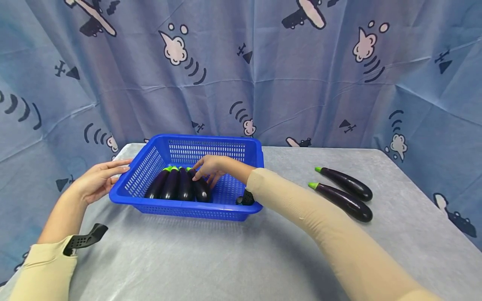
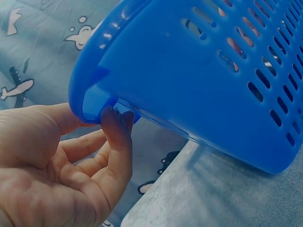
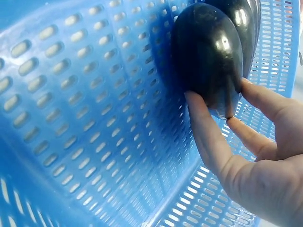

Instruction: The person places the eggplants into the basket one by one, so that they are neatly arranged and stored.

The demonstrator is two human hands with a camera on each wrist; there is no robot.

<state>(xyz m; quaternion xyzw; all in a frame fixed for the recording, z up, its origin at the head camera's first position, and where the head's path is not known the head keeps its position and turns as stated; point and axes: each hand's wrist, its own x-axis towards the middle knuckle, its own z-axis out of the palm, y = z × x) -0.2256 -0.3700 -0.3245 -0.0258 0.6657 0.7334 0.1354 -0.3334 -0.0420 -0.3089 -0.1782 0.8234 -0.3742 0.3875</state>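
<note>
Inside the blue plastic basket (image 1: 180, 206), several dark purple eggplants (image 1: 169, 186) lie side by side along the left part, green stem ends toward the back. My right hand (image 1: 214, 165) reaches in from the right and holds the rightmost eggplant (image 1: 202, 191). In the right wrist view, thumb and fingers sit on both sides of that eggplant (image 3: 206, 52) near its end. At the basket's left end, my left hand (image 1: 98, 180) grips the rim; the left wrist view has its fingers (image 2: 119, 146) curled at the rim's underside.
Two more eggplants, an upper one (image 1: 346, 183) and a lower one (image 1: 344, 202), lie on the grey-white table (image 1: 180, 259) to the basket's right. A blue patterned curtain (image 1: 218, 92) hangs behind the table and at its sides.
</note>
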